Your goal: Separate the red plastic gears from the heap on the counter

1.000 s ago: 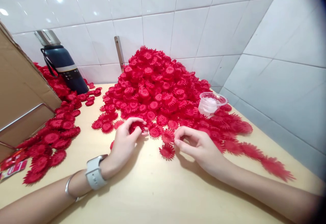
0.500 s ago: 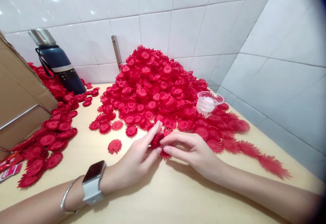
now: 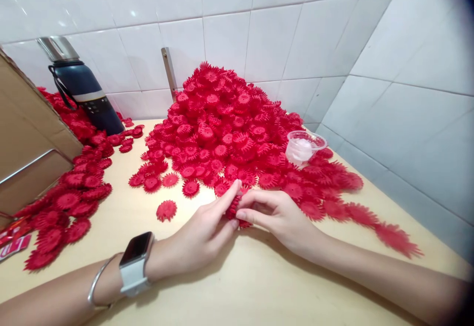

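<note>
Between my two hands is a red fringed disc piece (image 3: 233, 207), partly hidden by the fingers. My left hand (image 3: 202, 234), with a watch and a bangle on its wrist, has its thumb and fingers closed round the piece from the left. From the right, the bent fingers and thumb of my right hand (image 3: 279, 217) pinch at the same piece. Just beyond the hands rises a large pile of red fringed discs (image 3: 222, 123). One loose red disc (image 3: 166, 210) lies flat to the left of my left hand.
A dark blue bottle (image 3: 91, 94) stands at the back left beside a cardboard box (image 3: 29, 133). More red discs (image 3: 68, 200) lie along the box. A clear plastic cup (image 3: 301, 148) sits at the pile's right side. Tiled walls (image 3: 229, 39) bound the table (image 3: 259, 286).
Both hands stay together at the piece. My left hand has shifted slightly right and its fingers are closer to those of my right hand.
</note>
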A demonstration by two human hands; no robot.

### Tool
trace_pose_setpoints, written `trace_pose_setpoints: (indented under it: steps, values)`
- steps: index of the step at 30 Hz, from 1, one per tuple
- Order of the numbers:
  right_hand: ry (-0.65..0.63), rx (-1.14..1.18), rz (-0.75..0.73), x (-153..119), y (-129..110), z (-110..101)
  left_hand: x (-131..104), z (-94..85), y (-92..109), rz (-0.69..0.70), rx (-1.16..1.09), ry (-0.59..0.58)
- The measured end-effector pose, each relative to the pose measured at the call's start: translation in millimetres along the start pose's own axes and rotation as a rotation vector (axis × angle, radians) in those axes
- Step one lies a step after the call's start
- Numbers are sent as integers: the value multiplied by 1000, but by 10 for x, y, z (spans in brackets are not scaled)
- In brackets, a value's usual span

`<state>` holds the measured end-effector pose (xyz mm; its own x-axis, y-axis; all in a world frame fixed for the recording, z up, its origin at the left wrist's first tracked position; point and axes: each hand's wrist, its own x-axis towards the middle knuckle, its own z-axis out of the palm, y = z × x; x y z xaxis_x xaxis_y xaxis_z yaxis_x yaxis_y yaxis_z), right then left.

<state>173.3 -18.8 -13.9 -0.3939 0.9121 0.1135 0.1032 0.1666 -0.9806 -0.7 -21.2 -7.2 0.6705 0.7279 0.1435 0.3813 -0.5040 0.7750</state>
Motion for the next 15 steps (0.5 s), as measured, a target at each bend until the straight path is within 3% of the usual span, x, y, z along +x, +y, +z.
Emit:
trace_pose_setpoints:
  steps: [15]
  values:
    - [14, -81, -16, 12, 9, -3, -7, -4, 24, -28, -19, -5]
